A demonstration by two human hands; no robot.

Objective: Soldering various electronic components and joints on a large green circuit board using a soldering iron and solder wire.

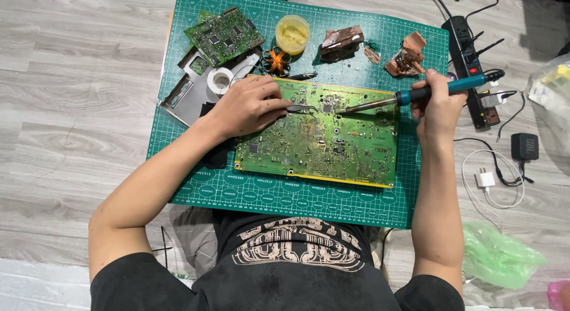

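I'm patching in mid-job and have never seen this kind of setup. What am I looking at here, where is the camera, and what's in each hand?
There is no machine here: a person works with two bare hands, and the one picture comes from a camera worn on their head, looking down.

A green cutting mat lies on a grey wood-look floor. On it lies a large green circuit board.

The left hand rests on the board and holds tweezers pointing at its middle. The right hand holds a teal-handled soldering iron, its tip down at the board close to the tweezers.

Along the mat's far edge lie a smaller board, a tape roll, a yellow paste tub and copper-coloured pieces. A power strip lies off the mat on the right.
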